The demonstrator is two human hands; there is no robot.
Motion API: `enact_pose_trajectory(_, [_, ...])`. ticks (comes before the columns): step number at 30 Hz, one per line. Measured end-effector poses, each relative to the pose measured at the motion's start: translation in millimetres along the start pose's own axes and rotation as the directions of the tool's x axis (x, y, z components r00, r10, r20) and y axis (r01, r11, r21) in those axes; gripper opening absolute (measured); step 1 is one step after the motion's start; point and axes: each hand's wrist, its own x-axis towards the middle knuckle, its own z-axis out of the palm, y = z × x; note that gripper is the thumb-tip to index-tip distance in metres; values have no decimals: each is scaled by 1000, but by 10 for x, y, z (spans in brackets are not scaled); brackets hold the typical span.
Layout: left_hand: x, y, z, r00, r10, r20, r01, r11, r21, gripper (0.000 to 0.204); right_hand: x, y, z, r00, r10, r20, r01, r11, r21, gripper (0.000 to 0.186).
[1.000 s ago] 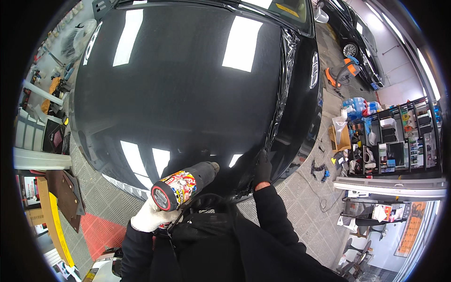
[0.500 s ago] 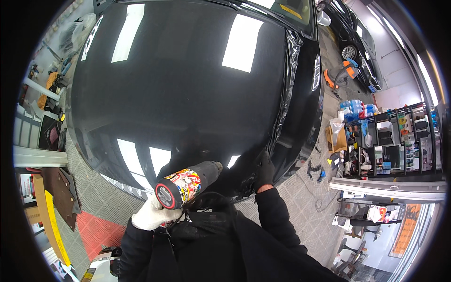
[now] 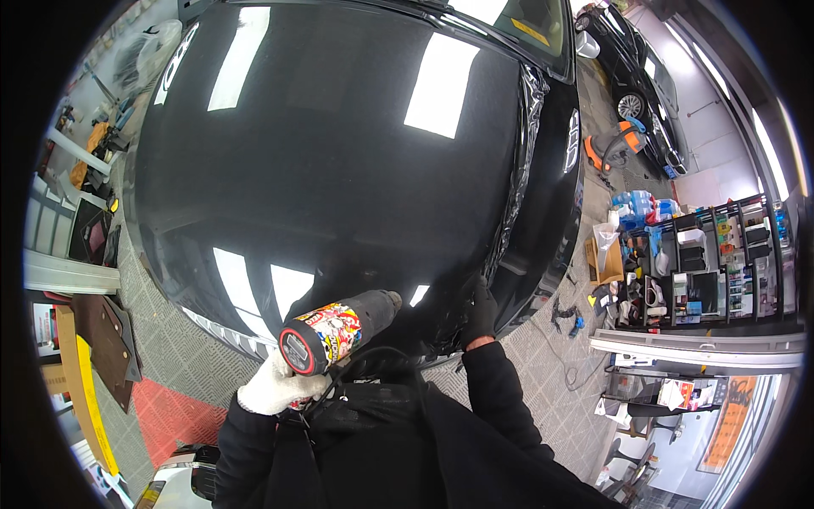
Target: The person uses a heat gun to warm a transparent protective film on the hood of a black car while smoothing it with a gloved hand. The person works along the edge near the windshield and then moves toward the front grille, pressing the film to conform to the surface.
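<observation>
My left hand (image 3: 284, 386), in a white knit glove, is wrapped round a dark heat gun (image 3: 341, 332) covered in colourful stickers. Its metal nozzle points right and slightly up, over the front of a glossy black car hood (image 3: 331, 187). My right hand (image 3: 481, 318), in a black glove, is at the hood's front right corner, with its fingers closed at the lower end of a wrinkled strip of black film (image 3: 519, 161). Dark glove and dark paint blend, so the fingertips are hard to make out. The strip runs back along the hood's right edge towards the windshield.
An orange vacuum cleaner (image 3: 612, 146) stands right of the car, near another black car (image 3: 632, 72). Black shelving (image 3: 716, 263) full of supplies and a cardboard box (image 3: 605, 261) are at the right. A cable (image 3: 570, 365) lies on the tiled floor.
My view has shifted slightly, so the hood sits a little farther right and lower. Both hands and the heat gun keep nearly the same places.
</observation>
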Motion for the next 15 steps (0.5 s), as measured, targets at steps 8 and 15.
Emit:
enact_pose_trajectory(8, [-4, -2, -44, 998, -4, 70, -2, 997, 81, 70, -116, -215, 28, 984, 151, 97, -173, 943, 286, 34])
enact_pose_trajectory(15, [16, -1, 15, 994, 50, 93, -56, 997, 59, 63, -120, -191, -52, 979, 150, 135, -167, 978, 127, 16])
